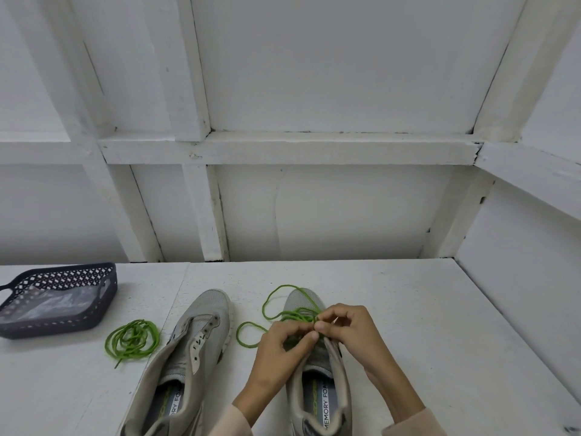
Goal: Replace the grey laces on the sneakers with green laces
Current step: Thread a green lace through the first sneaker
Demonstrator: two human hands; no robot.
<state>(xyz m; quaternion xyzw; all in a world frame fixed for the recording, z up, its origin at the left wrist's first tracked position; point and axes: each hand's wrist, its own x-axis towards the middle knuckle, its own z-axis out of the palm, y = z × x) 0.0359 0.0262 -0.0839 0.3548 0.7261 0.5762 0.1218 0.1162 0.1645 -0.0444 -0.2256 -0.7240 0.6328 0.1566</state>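
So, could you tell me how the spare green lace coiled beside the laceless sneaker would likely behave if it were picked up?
The spare green lace lies in loose, uneven loops, so it is probably floppy and would uncoil and dangle when lifted. It looks thin, so it is likely very light. Its strands overlap, so they might tangle or snag.
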